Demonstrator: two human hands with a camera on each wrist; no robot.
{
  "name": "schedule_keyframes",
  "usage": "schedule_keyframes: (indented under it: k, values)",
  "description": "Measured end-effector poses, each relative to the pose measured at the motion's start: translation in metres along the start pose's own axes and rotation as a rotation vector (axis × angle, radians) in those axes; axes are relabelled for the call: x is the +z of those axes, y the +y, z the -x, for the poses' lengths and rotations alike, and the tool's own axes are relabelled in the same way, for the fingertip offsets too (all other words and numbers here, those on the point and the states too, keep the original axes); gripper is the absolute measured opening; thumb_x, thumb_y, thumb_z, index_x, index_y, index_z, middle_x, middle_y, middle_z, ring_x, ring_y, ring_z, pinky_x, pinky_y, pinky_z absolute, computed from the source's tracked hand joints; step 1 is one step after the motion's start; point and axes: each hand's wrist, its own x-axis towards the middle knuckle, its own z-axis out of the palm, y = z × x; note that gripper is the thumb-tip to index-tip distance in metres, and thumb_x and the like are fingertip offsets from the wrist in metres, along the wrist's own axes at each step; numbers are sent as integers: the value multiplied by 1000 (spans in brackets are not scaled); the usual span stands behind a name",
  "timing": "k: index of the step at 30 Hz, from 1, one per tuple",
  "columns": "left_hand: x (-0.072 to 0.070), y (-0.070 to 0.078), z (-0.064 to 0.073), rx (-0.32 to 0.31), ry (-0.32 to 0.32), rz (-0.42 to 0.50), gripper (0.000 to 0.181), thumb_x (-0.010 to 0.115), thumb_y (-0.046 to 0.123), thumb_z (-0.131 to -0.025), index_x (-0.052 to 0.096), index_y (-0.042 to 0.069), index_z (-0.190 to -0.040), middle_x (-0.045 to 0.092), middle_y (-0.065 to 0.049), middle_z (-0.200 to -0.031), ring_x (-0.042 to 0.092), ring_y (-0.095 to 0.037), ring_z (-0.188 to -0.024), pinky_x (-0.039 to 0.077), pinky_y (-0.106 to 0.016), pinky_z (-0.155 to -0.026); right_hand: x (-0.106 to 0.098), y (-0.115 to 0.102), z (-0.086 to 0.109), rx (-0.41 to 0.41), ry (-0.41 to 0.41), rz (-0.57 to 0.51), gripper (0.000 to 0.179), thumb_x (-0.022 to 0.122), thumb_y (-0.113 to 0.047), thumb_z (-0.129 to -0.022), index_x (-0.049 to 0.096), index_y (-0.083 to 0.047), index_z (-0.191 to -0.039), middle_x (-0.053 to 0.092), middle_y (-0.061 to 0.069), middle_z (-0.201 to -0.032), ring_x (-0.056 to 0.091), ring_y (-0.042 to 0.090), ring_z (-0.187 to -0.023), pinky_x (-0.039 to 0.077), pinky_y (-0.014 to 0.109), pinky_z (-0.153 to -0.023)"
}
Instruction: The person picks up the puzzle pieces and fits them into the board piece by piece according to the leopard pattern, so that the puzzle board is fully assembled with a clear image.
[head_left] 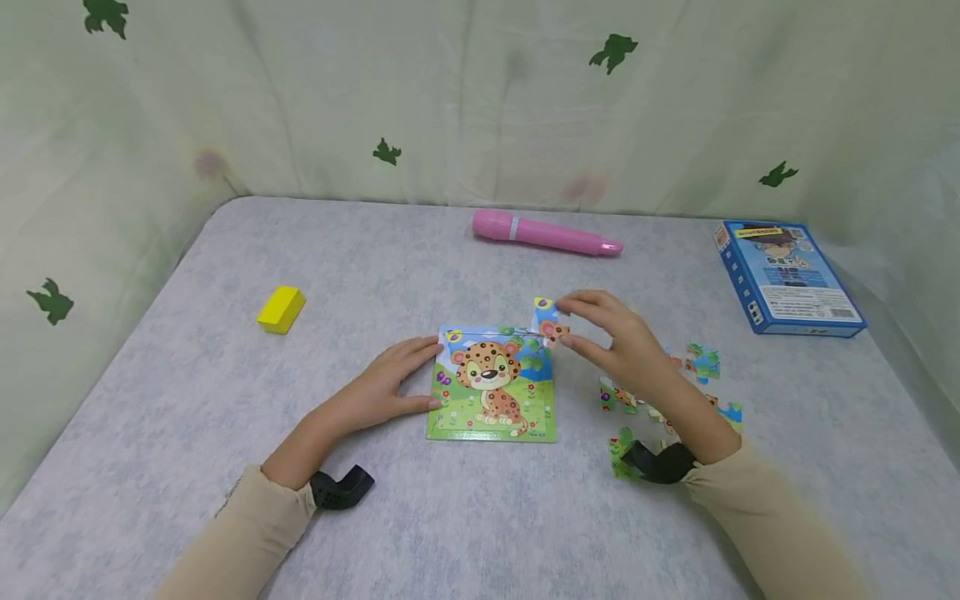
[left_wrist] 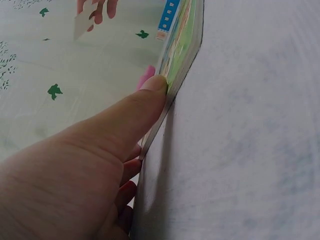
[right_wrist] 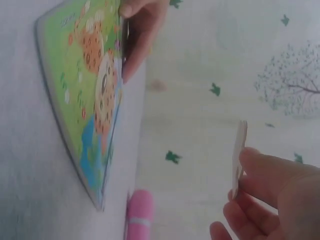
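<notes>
A square puzzle board (head_left: pixel 489 417) with a spotted leopard cub picture lies in the middle of the table. My left hand (head_left: pixel 386 379) touches its left edge, thumb near the lower corner and fingers farther up; in the left wrist view the thumb (left_wrist: pixel 125 117) presses on the board's rim. Between thumb and fingers, my right hand (head_left: pixel 618 342) pinches a puzzle piece (head_left: pixel 546 312) showing a yellow spot, blue sky and a spotted ear, above the board's upper right corner. The right wrist view shows this piece (right_wrist: pixel 240 150) nearly edge-on.
Several loose puzzle pieces (head_left: pixel 703 360) lie under and around my right forearm. Farther back lies a pink pen-like tube (head_left: pixel 551 235). A blue box (head_left: pixel 795 279) lies at the right, a yellow block (head_left: pixel 281 310) at the left. A patterned curtain (head_left: pixel 480 100) hangs behind the table.
</notes>
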Motion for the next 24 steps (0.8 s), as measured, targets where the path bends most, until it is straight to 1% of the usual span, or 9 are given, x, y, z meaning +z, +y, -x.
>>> schedule_keyframes:
  k: [3,6,9,14,17,21,24]
  values:
    - [0,0,0,1,1,1,79,65,44,-79,30,8,-140,25,-10,-144,18,-29,-131,18,-49,-102,19,-10,-10,-8,-17,-57,41,64,-12,-83,54,-2,-122,50,7,-121,44,20,-114,40,35,-91]
    - [0,-1,0,6,2,2,79,65,44,-79,31,8,-140,26,-10,-144,18,-29,-131,18,-49,-102,39,-14,-18,29,-64,-88,40,63,-17,-85,55,-2,-121,50,7,-121,45,19,-113,39,34,-91]
    - [0,-1,0,14,2,3,79,65,44,-79,31,7,-140,26,-11,-143,19,-29,-131,18,-49,-102,57,-14,-22,69,-131,-96,39,61,-18,-86,55,-2,-121,50,9,-121,47,21,-111,40,34,-90]
    - [-2,0,-2,11,-9,3,78,65,43,-79,32,6,-138,27,-12,-142,21,-30,-130,19,-49,-101,78,-9,-26,113,-250,-50,37,60,-18,-88,55,-4,-122,50,9,-121,46,22,-111,38,36,-92]
    - [-6,3,-3,-6,-26,-12,76,66,42,-78,34,6,-137,28,-11,-142,22,-30,-129,19,-48,-102,86,-6,-28,123,-299,17,38,60,-21,-87,55,-6,-122,51,8,-121,44,21,-113,35,36,-95]
    - [-10,6,-7,-18,-48,-59,76,68,43,-77,36,7,-136,31,-11,-140,25,-29,-128,20,-47,-102,93,-3,-31,116,-316,80,39,62,-23,-86,56,-8,-122,52,7,-120,45,22,-112,34,38,-94]
    - [-12,6,-10,-20,-58,-101,79,69,45,-75,36,7,-136,33,-11,-138,28,-30,-125,22,-47,-101,96,-1,-36,118,-312,86,41,63,-24,-85,56,-10,-122,52,6,-120,46,22,-109,34,39,-93]
